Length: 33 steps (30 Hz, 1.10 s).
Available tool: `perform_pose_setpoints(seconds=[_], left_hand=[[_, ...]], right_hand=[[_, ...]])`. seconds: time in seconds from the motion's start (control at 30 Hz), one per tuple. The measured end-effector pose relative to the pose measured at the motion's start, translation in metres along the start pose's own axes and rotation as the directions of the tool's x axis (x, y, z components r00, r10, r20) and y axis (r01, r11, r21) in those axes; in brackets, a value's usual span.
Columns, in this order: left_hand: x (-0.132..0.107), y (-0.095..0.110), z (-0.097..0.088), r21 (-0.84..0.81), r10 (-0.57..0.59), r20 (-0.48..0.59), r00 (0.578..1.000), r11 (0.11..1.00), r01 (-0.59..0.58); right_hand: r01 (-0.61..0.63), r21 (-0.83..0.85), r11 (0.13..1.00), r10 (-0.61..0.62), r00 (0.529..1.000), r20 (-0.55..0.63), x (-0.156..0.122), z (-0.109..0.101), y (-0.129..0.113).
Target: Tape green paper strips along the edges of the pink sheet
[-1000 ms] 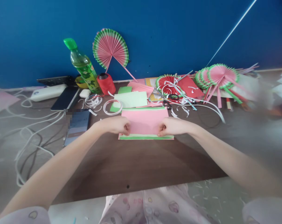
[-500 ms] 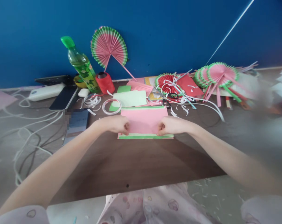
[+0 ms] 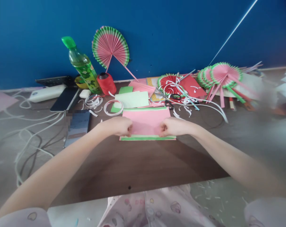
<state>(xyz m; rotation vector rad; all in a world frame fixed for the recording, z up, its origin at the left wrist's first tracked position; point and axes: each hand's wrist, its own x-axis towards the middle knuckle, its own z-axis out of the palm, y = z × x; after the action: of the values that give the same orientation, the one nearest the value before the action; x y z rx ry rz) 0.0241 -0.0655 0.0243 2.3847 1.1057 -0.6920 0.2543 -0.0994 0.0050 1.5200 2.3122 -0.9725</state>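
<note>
A pink paper sheet (image 3: 146,121) lies flat on the table in front of me. It has a green band (image 3: 146,109) along its far edge and a green-and-white strip (image 3: 146,137) along its near edge. My left hand (image 3: 122,126) is closed on the left part of the sheet, its fingertips curled down at the near strip. On the right part, my right hand (image 3: 172,126) rests in the same way, thumb and fingers pinched together at that strip. Whatever is right under the fingertips is hidden.
Behind the sheet lie pale green paper (image 3: 133,99), a tape roll (image 3: 113,107), scissors (image 3: 172,97) and white scraps. A bottle (image 3: 82,67) and red thread spool (image 3: 106,84) stand back left. Folded paper fans (image 3: 224,75) lie right. Cables (image 3: 26,148) cover the left side.
My left hand has shifted very slightly to the right along the near strip. The right hand and the pink paper sheet look unmoved.
</note>
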Motion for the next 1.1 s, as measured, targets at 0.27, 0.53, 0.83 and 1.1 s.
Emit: perform_pose_setpoints(seconds=[0.27,0.53,0.83,1.1], left_hand=[[-0.006,0.007,0.001,0.095,-0.068,-0.082,0.994,0.993,0.076],[-0.013,-0.003,0.004,0.056,-0.108,-0.07,0.992,0.992,0.112],[-0.019,-0.015,0.012,-0.112,-0.163,-0.07,0.984,0.982,0.154],[-0.021,-0.02,0.023,-0.288,-0.189,-0.09,0.978,0.945,0.156]], right_hand=[[-0.017,-0.005,1.0,0.017,1.0,0.011,0.001,-0.001,-0.001],[-0.031,-0.045,0.998,0.032,0.999,0.014,0.005,0.002,-0.001],[-0.161,-0.196,0.967,0.159,0.987,-0.024,-0.004,-0.002,-0.006],[-0.226,-0.228,0.947,0.218,0.974,-0.061,-0.011,-0.003,-0.002]])
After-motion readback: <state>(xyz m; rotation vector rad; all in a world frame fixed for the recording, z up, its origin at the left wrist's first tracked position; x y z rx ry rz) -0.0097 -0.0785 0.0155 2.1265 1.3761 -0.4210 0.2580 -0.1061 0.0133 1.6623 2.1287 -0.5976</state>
